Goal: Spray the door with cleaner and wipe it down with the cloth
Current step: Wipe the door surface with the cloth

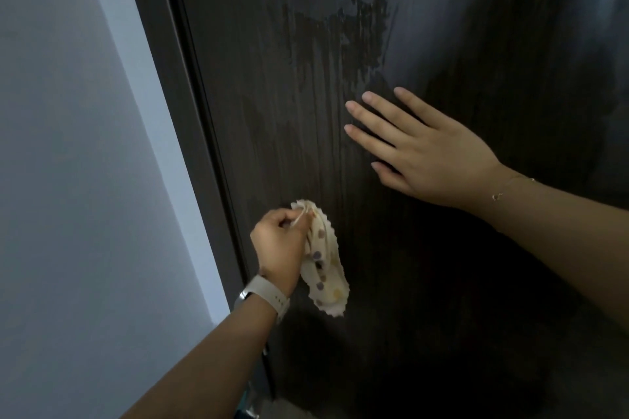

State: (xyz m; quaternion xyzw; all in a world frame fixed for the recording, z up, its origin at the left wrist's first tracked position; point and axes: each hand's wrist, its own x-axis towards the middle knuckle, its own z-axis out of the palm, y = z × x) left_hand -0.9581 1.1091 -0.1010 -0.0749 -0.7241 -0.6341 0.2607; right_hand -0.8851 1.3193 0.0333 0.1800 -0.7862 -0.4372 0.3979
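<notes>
A dark wood-grain door (425, 265) fills most of the head view. A wet patch of cleaner (343, 27) with runs trailing downward darkens its upper middle. My left hand (277, 243), with a pale watch on the wrist, pinches a cream cloth (325, 269) with coloured dots and a scalloped edge; the cloth hangs against the door's lower left. My right hand (418, 150) lies flat on the door with fingers spread, just below the wet patch, holding nothing. No spray bottle is in view.
The dark door frame (177, 105) runs diagonally down the left of the door. A pale grey wall (68, 180) lies left of it. A small teal object (246, 406) shows at the bottom edge beside my left forearm.
</notes>
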